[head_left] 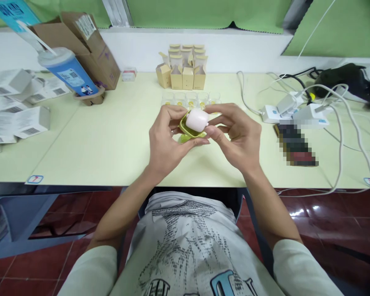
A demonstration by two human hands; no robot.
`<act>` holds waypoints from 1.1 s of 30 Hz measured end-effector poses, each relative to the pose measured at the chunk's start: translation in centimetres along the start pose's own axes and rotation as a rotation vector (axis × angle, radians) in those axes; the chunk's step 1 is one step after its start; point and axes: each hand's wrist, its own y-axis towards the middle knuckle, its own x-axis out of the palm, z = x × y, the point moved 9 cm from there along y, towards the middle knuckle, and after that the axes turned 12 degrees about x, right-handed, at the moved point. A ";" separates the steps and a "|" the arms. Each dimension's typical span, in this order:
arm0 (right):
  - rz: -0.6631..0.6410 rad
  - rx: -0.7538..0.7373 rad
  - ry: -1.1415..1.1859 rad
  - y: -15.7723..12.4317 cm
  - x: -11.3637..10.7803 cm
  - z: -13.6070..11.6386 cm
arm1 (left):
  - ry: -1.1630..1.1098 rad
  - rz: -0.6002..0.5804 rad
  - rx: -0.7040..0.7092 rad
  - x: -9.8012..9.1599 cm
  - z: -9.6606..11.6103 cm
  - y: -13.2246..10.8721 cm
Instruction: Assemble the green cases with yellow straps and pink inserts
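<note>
Both my hands meet above the middle of the pale table. My left hand is closed around a small green case, thumb and fingers gripping its sides. My right hand pinches a small pale pink rounded case and holds it against the green case's opening. Just beyond the hands lies a row of clear plastic trays with yellow dots. Behind them stand several small tan cardboard boxes, some with open flaps.
At the left are white barcode boxes, a blue cup with a straw and a brown carton. At the right lie white chargers and cables, a blurred dark object and a black bag.
</note>
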 end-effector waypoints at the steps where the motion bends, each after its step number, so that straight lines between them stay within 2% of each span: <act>1: -0.038 0.038 0.008 0.0 0.5 0.3 | 0.013 0.022 -0.016 0.3 -0.3 -0.4; 4: -0.095 0.087 -0.016 -0.1 1.4 0.7 | 0.052 0.005 -0.039 1.1 -0.1 -0.8; 8: -0.030 0.047 -0.073 -0.3 0.8 0.3 | 0.004 -0.161 0.010 1.7 1.8 0.3; 11: 0.025 0.011 -0.146 -0.5 0.3 0.0 | 0.012 -0.249 0.072 1.3 2.7 1.2; 14: 0.085 -0.058 -0.210 -0.8 0.0 -0.5 | 0.028 -0.250 0.075 0.6 2.6 1.6; 17: 0.144 -0.187 -0.303 -1.3 -0.1 -1.5 | 0.014 -0.242 0.044 0.3 2.8 1.8; 20: 0.164 -0.263 -0.383 -1.6 0.0 -2.1 | 0.041 -0.232 0.071 0.2 4.2 2.0; 24: 0.181 -0.326 -0.375 -2.0 -0.1 -2.8 | 0.085 -0.186 0.145 -0.3 5.9 2.4; 33: 0.174 -0.259 -0.336 -1.9 0.3 -2.8 | 0.109 -0.258 0.178 -0.9 5.9 2.3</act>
